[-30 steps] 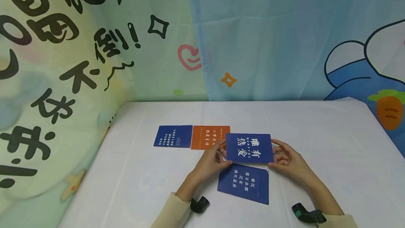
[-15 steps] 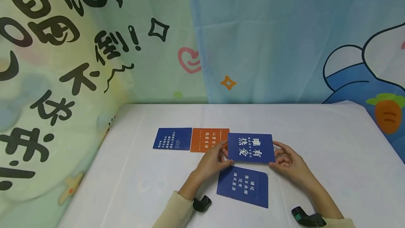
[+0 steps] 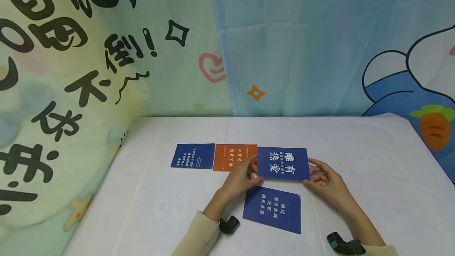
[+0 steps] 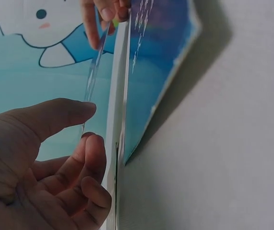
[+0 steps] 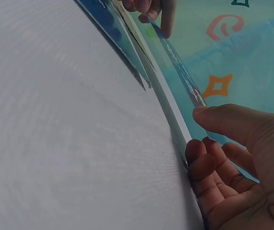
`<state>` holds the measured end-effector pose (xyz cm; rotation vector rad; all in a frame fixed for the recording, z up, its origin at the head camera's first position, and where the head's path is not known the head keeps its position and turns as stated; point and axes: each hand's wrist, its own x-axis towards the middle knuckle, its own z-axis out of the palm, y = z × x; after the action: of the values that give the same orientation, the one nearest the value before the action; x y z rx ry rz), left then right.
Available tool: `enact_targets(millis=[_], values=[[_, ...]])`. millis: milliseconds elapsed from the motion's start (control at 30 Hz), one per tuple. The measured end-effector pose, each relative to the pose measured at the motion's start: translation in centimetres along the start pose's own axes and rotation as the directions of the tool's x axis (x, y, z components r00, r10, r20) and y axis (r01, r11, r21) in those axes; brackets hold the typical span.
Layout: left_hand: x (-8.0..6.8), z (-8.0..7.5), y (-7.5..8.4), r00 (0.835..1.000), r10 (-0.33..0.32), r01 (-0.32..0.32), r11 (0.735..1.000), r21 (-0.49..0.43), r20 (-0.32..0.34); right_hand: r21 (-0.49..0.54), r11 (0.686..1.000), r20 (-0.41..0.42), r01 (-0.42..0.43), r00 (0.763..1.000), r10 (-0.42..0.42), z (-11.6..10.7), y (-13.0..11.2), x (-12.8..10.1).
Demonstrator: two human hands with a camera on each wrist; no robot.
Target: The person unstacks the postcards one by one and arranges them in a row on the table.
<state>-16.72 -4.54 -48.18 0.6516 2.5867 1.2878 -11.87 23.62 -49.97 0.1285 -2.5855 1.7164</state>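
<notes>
Held blue card (image 3: pixel 282 164) off the white table (image 3: pixel 373 161), face up, big white characters, pinched at both short edges. Left hand (image 3: pixel 239 177) grips the card's 9 o'clock edge: thumb on top, fingers curled beneath. Right hand (image 3: pixel 325 181) grips the 3 o'clock edge the same way, thumb above, curled fingers below. Left wrist view: card edge-on, thumb (image 4: pixel 55 117) over it, fingers folded under, the other hand's fingertips at the far end. Right wrist view: same picture mirrored, thumb (image 5: pixel 232 122) on the card's upper face, fingers tucked below near the table.

Second blue card (image 3: pixel 272 209) flat on the table at 6 o'clock of the held one, slightly rotated, just below it between the two wrists. Orange card (image 3: pixel 232 156) flat at 9 o'clock of the held card, its right edge just beside or under the held card's corner; cannot tell if touching. Third blue card (image 3: pixel 193 155) flat further at 9 o'clock, edge to edge with the orange one. Three far cards roughly in one row.

Cream sleeves (image 3: pixel 199 234) on both forearms, black wrist devices (image 3: pixel 229 224) at each cuff. Printed cartoon curtains (image 3: pixel 302 42) behind the table at 12 o'clock and along 9 o'clock.
</notes>
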Motion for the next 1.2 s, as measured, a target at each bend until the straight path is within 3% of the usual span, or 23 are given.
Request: enact_targets(millis=[467, 767, 1200], values=[[0.8, 0.3, 0.0, 0.999, -0.036, 0.036, 0.998, 0.047, -0.014, -0.049, 0.998, -0.033, -0.045, 0.998, 0.044, 0.0, 0.1, 0.5], [1.3, 0.4, 0.0, 0.999, -0.047, 0.047, 0.999, 0.026, -0.023, -0.158, 0.98, -0.032, -0.123, 0.992, 0.119, -0.3, -0.1, 0.9], [2.1, 0.6, -0.5, 0.998, -0.06, 0.06, 0.998, 0.026, -0.008, -0.116, 0.977, -0.032, -0.179, 0.984, 0.177, -0.2, 0.2, 1.6]])
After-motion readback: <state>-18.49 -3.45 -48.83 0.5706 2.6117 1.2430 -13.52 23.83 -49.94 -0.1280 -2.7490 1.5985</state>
